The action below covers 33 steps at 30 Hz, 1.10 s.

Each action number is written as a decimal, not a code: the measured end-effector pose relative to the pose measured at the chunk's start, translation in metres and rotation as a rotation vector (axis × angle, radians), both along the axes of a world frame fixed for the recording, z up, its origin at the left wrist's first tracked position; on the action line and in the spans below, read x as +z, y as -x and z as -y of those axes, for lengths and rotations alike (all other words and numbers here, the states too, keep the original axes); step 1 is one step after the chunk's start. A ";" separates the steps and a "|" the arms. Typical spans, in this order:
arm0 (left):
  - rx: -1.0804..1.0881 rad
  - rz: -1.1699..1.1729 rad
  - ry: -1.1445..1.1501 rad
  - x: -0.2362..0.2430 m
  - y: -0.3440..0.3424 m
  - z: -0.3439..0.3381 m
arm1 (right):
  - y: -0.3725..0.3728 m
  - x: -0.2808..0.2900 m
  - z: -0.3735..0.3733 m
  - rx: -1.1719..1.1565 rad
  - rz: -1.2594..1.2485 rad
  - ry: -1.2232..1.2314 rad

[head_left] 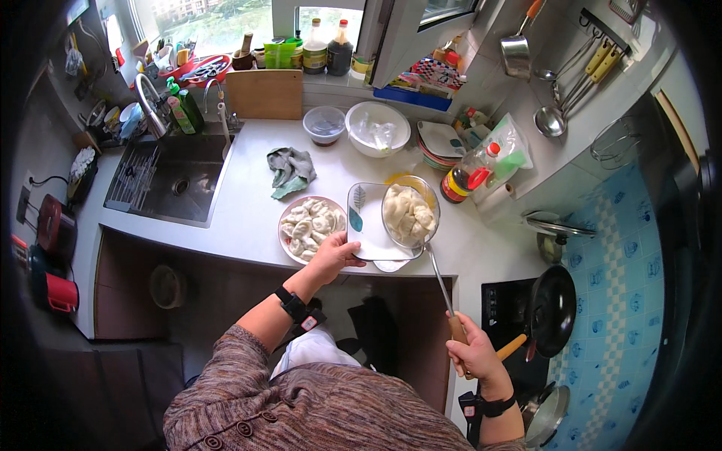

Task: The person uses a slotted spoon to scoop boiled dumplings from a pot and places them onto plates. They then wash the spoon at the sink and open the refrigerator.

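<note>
My left hand (335, 257) grips the near left corner of a white square plate (368, 234) with a green leaf print, tilted over the counter. In my right hand (475, 347) is the wooden handle of a long skimmer (439, 279). Its round basket is heaped with pale dumplings (408, 212) and hangs over the plate's right part; whether it touches the plate I cannot tell. Left of the plate, a round pink-rimmed plate (281, 237) full of dumplings (307, 225) sits near the counter's front edge. Something yellow behind the basket is mostly hidden.
A grey-green cloth (291, 168), a lidded tub (324, 124) and a white bowl (359, 144) stand farther back. Right of the basket is a dark sauce bottle (459, 184). A black wok (553, 312) is on the stove by my right hand. The sink (203, 180) lies far left.
</note>
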<state>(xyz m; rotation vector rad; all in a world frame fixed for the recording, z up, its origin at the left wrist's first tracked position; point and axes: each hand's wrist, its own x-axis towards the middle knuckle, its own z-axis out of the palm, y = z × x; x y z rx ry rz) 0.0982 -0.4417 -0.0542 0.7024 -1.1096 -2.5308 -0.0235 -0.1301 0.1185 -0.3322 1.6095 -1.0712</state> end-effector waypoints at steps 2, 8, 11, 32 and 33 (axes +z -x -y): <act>0.020 -0.001 -0.004 0.003 -0.004 -0.002 | -0.008 0.000 0.002 0.010 -0.036 -0.010; 0.000 0.017 -0.011 0.005 -0.023 0.012 | -0.030 0.001 0.021 -0.025 -0.048 -0.007; -0.006 0.012 -0.004 0.000 -0.039 0.025 | -0.042 0.000 0.036 -0.029 -0.036 -0.016; 0.057 -0.027 -0.041 -0.016 -0.126 0.115 | -0.113 -0.030 0.130 0.332 -1.055 -0.129; 0.067 -0.044 -0.046 -0.019 -0.131 0.118 | -0.114 -0.031 0.134 0.347 -1.086 -0.123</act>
